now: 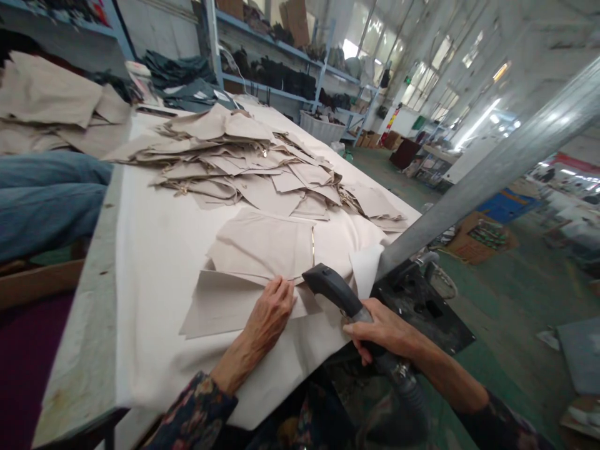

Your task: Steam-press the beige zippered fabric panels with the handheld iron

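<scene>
My right hand (382, 331) is wrapped round the neck of a black suction nozzle (330, 287) with a grey ribbed hose (410, 394) running down behind it. The nozzle's tip is at the right lower edge of a beige fabric piece (262, 244), near a gold zipper (313, 245). At that same edge my left hand (274, 309) has its fingers bent and pressed together on the cloth; the thumb is hidden. More beige cloth (220, 303) spreads out underneath, over the white-covered table (150, 300).
A heap of beige fabric pieces with zippers (244, 156) covers the table's far part. Close on the right rises a slanted metal post (487, 169) beside a black plate (422, 306). Another person's denim-clad legs (51, 194) are at the left. Shelves (276, 44) stand behind.
</scene>
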Tool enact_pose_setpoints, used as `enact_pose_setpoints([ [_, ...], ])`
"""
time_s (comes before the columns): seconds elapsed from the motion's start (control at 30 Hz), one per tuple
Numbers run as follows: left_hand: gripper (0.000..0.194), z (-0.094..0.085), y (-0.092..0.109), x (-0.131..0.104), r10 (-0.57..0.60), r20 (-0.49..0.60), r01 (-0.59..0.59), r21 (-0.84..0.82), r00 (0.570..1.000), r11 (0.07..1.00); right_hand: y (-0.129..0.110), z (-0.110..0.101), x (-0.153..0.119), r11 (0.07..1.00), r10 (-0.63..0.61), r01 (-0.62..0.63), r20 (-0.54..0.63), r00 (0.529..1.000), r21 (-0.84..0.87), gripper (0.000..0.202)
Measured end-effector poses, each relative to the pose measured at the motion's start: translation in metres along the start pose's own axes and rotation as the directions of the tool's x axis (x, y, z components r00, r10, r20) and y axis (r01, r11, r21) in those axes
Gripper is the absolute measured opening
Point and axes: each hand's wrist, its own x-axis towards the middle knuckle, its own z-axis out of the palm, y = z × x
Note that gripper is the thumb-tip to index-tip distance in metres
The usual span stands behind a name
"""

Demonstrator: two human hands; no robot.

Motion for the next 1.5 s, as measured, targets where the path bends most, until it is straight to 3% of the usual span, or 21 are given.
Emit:
enact_pose_setpoints([
  [0.17,0.030,0.001,-0.001,-0.005,0.000,-0.002,0.000,0.037,1.000,0.999,-0.011,0.012,0.008,0.998,0.034,-0.034,-0.004,0.999,-0.056,0.019],
  [0.4,0.034,0.005,-0.001,-0.009,-0.107,-0.091,0.095,-0.127,0.990,0.987,-0.017,0.026,0.036,0.995,0.023,-0.024,-0.016,1.000,-0.093,0.021],
  [0.53,0.030,0.005,-0.002,-0.009,-0.116,-0.097,0.099,-0.165,0.989,0.981,-0.031,0.017,0.050,0.996,-0.042,0.035,-0.093,0.995,-0.078,0.025],
  [0.7,0.028,0.002,-0.002,-0.008,-0.129,-0.086,0.110,-0.197,0.988,0.974,-0.045,0.002,0.032,0.996,-0.075,0.069,-0.114,0.991,-0.056,0.023],
  [0.83,0.029,0.002,-0.002,-0.007,-0.137,-0.085,0.119,-0.194,0.987,0.974,-0.030,0.006,0.017,0.999,-0.042,0.041,-0.026,0.999,-0.019,0.025],
  [0.93,0.029,0.003,-0.001,-0.008,-0.140,-0.078,0.123,-0.186,0.987,0.975,-0.014,0.014,0.022,1.000,-0.026,0.026,0.011,1.000,-0.001,0.021],
  [1.03,0.027,0.001,0.002,-0.007,-0.152,-0.075,0.137,-0.169,0.986,0.976,-0.008,0.017,0.036,0.999,-0.044,0.044,0.003,0.999,0.003,0.019],
  [1.17,0.021,-0.008,0.005,0.002,-0.182,-0.017,0.180,-0.076,0.983,0.981,-0.019,0.007,0.054,0.995,-0.095,0.095,-0.057,0.994,0.000,0.022],
  [1.3,0.024,-0.016,-0.008,0.023,-0.207,0.044,0.205,0.057,0.977,0.977,-0.020,-0.002,0.059,0.995,-0.094,0.097,-0.108,0.990,0.019,0.023],
  [1.4,0.031,-0.016,-0.021,0.034,-0.173,0.081,0.163,0.117,0.982,0.980,-0.008,-0.002,0.059,0.997,-0.082,0.083,-0.079,0.994,0.009,0.028],
  [1.5,0.031,-0.007,-0.021,0.032,-0.121,0.171,0.100,0.127,0.978,0.987,0.001,-0.001,0.060,0.997,-0.073,0.073,-0.071,0.995,0.003,0.029],
])
